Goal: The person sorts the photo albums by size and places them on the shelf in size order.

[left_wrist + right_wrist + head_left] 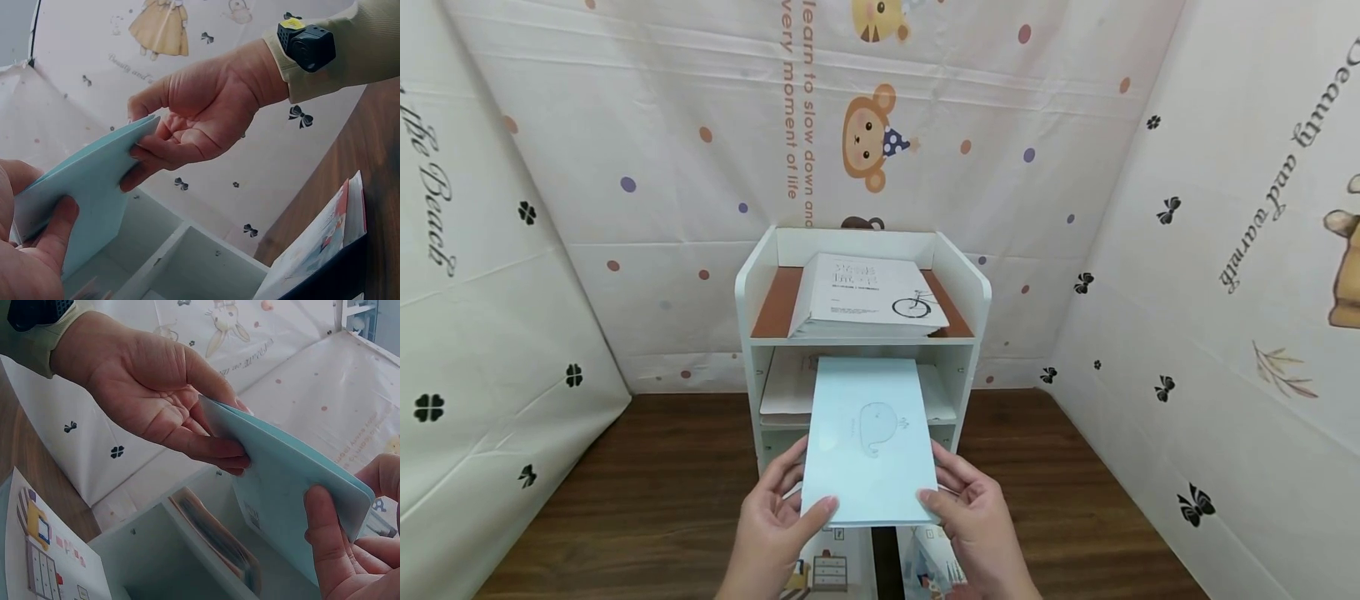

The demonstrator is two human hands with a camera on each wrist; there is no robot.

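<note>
A thin light-blue notebook [868, 450] with a whale drawing on its cover is held in front of a white shelf unit [964, 367]. My left hand [772, 512] pinches its lower left corner, thumb on the cover and fingers underneath. At the lower right corner my right hand [977, 508] grips it the same way. Both wrist views show the notebook [281, 456] from below, its pages pressed together, with fingers on its back. The notebook hides part of the middle shelf and the shelf below.
A thick white book stack [872, 292] with a bicycle picture lies on the top shelf. White papers or books [786, 387] lie on the middle shelf. Nearer me are two illustrated covers, one with drawers [830, 575], one colourful [928, 562]. Dark wood tabletop [655, 492] surrounds the shelf; printed cloth walls enclose it.
</note>
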